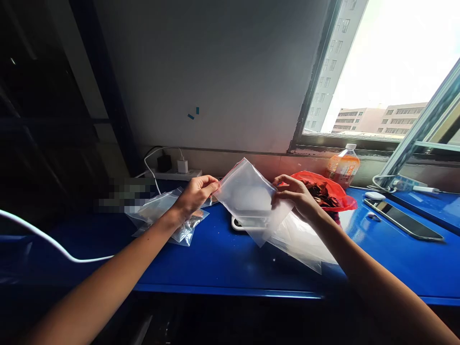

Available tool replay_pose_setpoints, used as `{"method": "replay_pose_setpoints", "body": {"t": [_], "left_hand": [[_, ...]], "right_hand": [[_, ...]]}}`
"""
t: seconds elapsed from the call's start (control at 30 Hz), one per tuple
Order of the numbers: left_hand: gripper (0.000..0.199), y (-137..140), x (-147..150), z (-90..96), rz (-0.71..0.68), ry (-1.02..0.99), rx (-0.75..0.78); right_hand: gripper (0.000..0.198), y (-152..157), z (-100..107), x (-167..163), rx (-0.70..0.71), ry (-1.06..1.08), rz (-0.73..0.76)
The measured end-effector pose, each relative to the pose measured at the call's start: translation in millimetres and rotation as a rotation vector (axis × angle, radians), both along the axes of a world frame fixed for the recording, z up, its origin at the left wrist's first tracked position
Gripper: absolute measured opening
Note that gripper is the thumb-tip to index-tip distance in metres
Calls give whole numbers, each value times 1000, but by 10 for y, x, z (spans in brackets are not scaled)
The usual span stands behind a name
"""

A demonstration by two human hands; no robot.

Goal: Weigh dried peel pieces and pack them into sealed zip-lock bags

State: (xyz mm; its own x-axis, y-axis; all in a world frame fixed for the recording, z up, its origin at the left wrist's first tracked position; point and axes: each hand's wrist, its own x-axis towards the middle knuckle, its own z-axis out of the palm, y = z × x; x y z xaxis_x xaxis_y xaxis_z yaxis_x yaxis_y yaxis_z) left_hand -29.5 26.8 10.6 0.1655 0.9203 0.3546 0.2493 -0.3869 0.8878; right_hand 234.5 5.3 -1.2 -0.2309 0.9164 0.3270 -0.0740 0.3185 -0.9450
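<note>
A translucent plastic bag is held up between my two hands, tilted so that one corner points up. My left hand pinches its left corner between thumb and fingers. My right hand grips its right edge, with some fingertips showing blurred through the plastic. Below my right hand lies a pile of flat clear bags on the blue table. Behind and under my left wrist are several clear bags, some with brownish contents. A white-rimmed object is mostly hidden behind the held bag.
A red plastic bag holding dark brown dried pieces sits behind my right hand. Beyond it stands an orange-labelled bottle. To the right lie a smartphone and an earbud. A white charger and a white cable are at left.
</note>
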Motion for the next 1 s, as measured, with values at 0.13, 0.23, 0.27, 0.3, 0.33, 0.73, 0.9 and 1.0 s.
{"method": "replay_pose_setpoints", "body": {"t": [0.13, 0.23, 0.27, 0.3, 0.33, 0.73, 0.9, 1.0], "left_hand": [[27, 24, 0, -22, -31, -26, -7], [32, 2, 20, -40, -132, 52, -33], [32, -10, 30, -46, -172, 74, -37], [32, -20, 41, -53, -207, 88, -37], [32, -26, 49, -60, -232, 96, -33], [32, 30, 16, -107, -252, 83, 5], [31, -28, 28, -68, -269, 103, -19], [32, -39, 36, -64, -290, 118, -43]], "right_hand": [[26, -32, 11, 6, -24, -138, 125], [25, 1, -15, -2, -36, -216, 75], [26, 19, -27, -8, -36, -240, 48], [27, 37, -40, -15, -32, -267, 30], [29, 54, -51, -20, -23, -298, 21], [25, 49, -34, -11, 37, -365, 63], [20, 52, -66, -39, -3, -309, 2], [21, 70, -99, -41, -6, -236, -102]]}}
